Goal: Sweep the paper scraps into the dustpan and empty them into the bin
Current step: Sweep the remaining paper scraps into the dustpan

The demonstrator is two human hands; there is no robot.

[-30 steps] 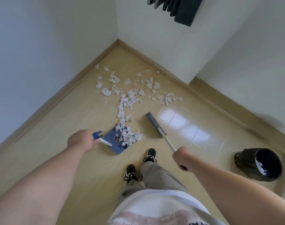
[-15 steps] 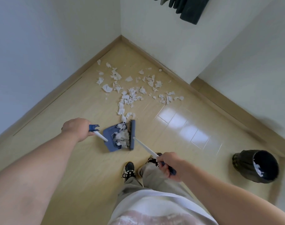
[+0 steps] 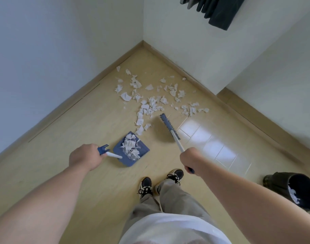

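Blue dustpan (image 3: 119, 150), paper scraps (image 3: 130, 146) heaped inside, just past curled fingers of left hand (image 3: 83, 156) gripping its handle. I log right hand (image 3: 189, 160) clenched round broom (image 3: 168, 126) stick.

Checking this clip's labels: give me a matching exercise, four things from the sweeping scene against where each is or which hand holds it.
1 dustpan
2 broom
3 bin
4 loose scraps

A spread toward the wall corner
B gripped by the right hand
C gripped by the left hand, heaped with paper
D on the floor far right, paper inside

Pairs: 1-C, 2-B, 3-D, 4-A
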